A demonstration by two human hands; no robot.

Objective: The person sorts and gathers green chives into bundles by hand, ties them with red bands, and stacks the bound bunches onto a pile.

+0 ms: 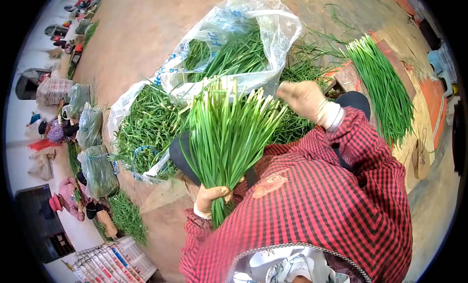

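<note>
My left hand point(213, 199) is closed around the lower part of a thick bunch of garlic chives point(222, 136), held upright in front of my lap. The pale cut ends fan out at the top and the green leaves narrow into my grip. My right hand point(303, 100), in a pale glove, is raised just right of the pale ends. Its fingers are stretched out, with nothing visible in them. Behind the bunch, an open clear plastic bag point(280, 31) holds more chives. A heap of loose chive leaves point(146, 122) lies to the left.
On the right, a large neat bundle of chives point(382, 90) rests on a wooden board point(421, 100). Filled plastic bags point(99, 171) stand on the left, near a person point(73, 197) in a red hat. White stacked crates point(117, 261) sit at the lower left.
</note>
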